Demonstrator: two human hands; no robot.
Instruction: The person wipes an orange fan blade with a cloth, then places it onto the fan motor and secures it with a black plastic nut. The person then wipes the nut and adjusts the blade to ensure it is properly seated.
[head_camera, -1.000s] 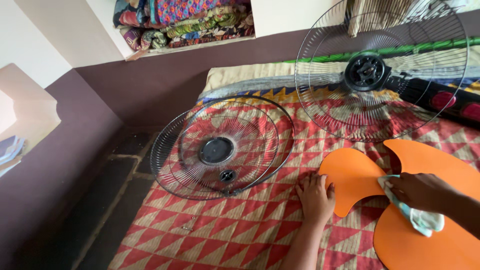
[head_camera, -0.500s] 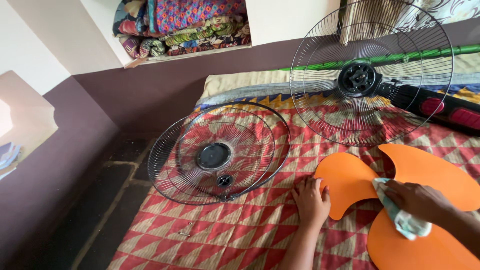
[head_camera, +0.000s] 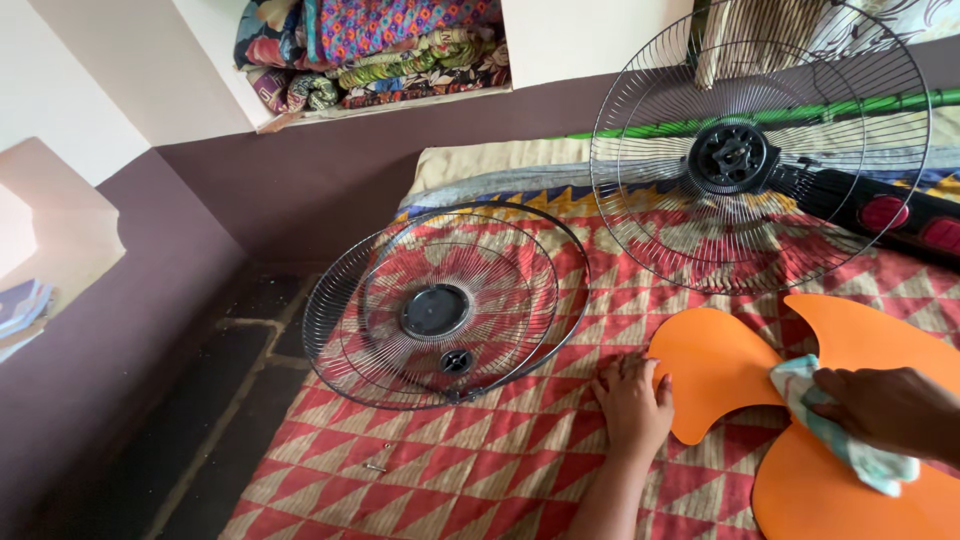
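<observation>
A home, likely a bedroom. A patterned quilt covers a low bed, and folded fabrics are stacked in a wall niche above painted walls.

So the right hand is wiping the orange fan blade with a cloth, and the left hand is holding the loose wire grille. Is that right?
Not quite. In the head view the left hand lies flat on the patterned bedspread, beside the orange fan blade, not holding the loose wire grille. The right hand does wipe with the cloth.
</observation>
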